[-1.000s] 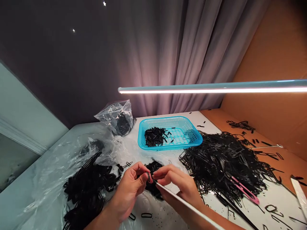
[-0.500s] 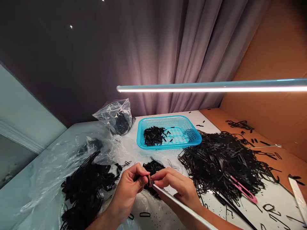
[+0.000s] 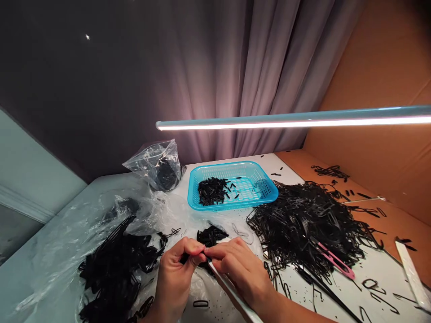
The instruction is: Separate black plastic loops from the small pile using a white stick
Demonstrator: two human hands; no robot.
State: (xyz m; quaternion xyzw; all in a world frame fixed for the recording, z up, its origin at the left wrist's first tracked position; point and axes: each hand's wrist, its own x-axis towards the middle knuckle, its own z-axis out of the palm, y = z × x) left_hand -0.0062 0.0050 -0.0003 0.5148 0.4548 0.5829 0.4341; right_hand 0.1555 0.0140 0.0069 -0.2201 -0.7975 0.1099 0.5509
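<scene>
Left hand [image 3: 177, 273] and right hand [image 3: 240, 271] pressed together, fingertips pinching a small black plastic piece [image 3: 206, 259], mostly hidden, in front of the blue plastic basket [image 3: 232, 165].

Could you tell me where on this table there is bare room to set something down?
Behind the blue basket, white tabletop shows, between it and the black loop pile. More lies right of the pink-handled snips, though scattered loops dot it. It is crowded around your left hand and right hand, over the plastic sheeting.
</scene>
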